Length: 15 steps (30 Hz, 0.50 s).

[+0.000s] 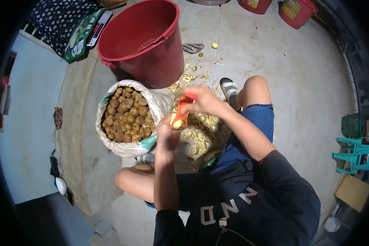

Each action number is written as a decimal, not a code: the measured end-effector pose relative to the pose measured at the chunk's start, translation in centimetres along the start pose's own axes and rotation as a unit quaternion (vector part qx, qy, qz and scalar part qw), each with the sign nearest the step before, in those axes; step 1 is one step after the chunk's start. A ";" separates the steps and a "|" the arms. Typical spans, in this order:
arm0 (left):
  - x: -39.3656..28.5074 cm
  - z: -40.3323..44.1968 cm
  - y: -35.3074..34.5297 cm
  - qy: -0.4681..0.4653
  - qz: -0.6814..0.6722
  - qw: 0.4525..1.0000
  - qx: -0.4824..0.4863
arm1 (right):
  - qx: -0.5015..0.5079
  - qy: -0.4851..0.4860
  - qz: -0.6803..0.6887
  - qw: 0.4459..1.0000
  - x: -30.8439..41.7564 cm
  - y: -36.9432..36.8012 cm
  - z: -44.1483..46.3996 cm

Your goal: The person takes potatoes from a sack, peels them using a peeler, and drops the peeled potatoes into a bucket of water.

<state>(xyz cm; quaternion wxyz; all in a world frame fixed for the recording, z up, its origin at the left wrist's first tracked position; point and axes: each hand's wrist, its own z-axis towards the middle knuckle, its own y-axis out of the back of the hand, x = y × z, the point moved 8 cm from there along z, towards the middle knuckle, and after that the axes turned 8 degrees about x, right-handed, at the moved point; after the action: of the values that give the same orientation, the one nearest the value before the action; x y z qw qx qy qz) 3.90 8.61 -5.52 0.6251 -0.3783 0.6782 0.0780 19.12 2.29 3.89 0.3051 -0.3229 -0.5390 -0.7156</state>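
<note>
My left hand (166, 132) is closed around a partly peeled potato (176, 123), whose pale yellow flesh shows. An orange peeler (183, 107) is gripped in my right hand (204, 101), its lower end against the potato. Just left of my left hand stands an open white sack (163, 101) full of unpeeled brown potatoes (129, 115). Beneath both hands, a heap of potato peelings (205, 133) covers the floor between my legs.
A large red bucket (162, 63) stands beyond the sack. A peeled potato (214, 45) and a striped cloth scrap (192, 48) lie on the tiles. Farther off are a digital scale (98, 28), a smaller red bucket (296, 12) and a turquoise stool (354, 153).
</note>
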 end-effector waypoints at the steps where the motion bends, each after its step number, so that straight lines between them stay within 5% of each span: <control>1: -0.5 -0.3 -0.1 -0.008 0.084 0.996 0.013 | 0.006 -0.025 0.023 0.999 -1.3 0.4 0.5; 3: -1.6 -0.8 -0.4 -0.028 0.253 0.967 0.029 | -0.070 0.005 0.041 0.997 -3.0 1.8 0.7; 4: -0.5 -0.6 0.3 0.040 0.029 0.999 0.014 | -0.072 -0.041 0.163 0.983 -4.7 2.2 0.7; 5: 0.9 -0.7 0.1 0.109 -0.197 0.974 -0.001 | -0.072 -0.088 0.284 0.952 -6.3 1.9 0.5; 6: 1.4 -0.9 -0.1 0.146 -0.272 0.951 -0.024 | -0.041 -0.074 0.268 0.960 -4.3 1.3 0.3; 7: 2.8 -0.6 0.8 0.145 -0.273 0.951 -0.023 | -0.033 0.002 0.113 0.993 -1.3 1.0 0.0; 8: 2.7 0.5 2.2 0.011 -0.020 0.999 0.032 | -0.034 0.053 0.054 0.997 0.2 0.5 -0.1; 9: 1.2 0.1 1.0 -0.034 0.117 0.990 0.078 | -0.035 0.102 -0.005 0.994 1.3 0.2 -0.3; 11: -1.9 -1.5 -1.6 -0.155 0.380 0.904 0.117 | -0.032 0.035 0.010 0.999 -1.3 1.2 0.2; 12: -0.4 -1.2 -0.2 -0.017 0.120 0.990 0.073 | -0.053 -0.030 0.112 0.992 -3.3 2.5 0.7; 13: 1.7 -1.1 0.1 0.115 -0.153 0.981 0.022 | -0.074 -0.088 0.208 0.971 -4.8 3.4 1.2; 15: 1.8 -0.4 -0.1 0.101 -0.194 0.975 0.038 | -0.038 -0.024 0.210 0.977 -2.8 1.8 0.3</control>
<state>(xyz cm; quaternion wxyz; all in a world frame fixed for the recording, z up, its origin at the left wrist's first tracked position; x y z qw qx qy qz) 3.77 7.54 -6.99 0.5706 -0.4845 0.6539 -0.1097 22.23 2.45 2.76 0.4229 -0.4569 -0.4385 -0.6481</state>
